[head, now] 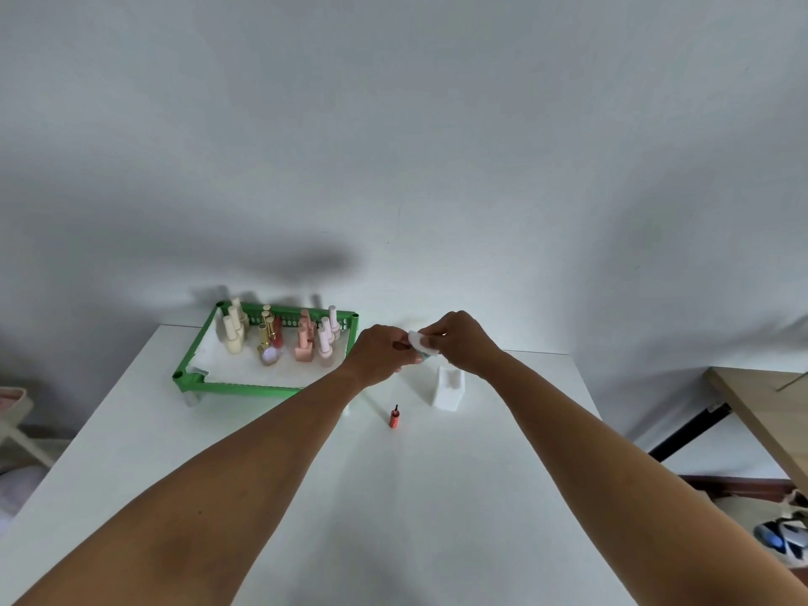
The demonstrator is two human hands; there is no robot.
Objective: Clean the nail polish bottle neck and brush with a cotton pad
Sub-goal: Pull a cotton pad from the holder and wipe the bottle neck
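My left hand (379, 354) and my right hand (459, 338) meet above the white table (437, 518), beyond its middle. The right-hand fingers pinch a white cotton pad (419, 341) and press it against a small object held in the left-hand fingers. That object looks like the nail polish bottle (422, 355); only a pale bluish bit shows below the pad, and its neck is hidden. An orange-red cap (394, 419) stands alone on the table nearer to me, its dark brush pointing up.
A green tray (245, 387) at the back left holds several cream, gold, red and pink polish bottles. A white holder (447, 389) stands just below my right hand. A wooden table (760, 413) is off to the right.
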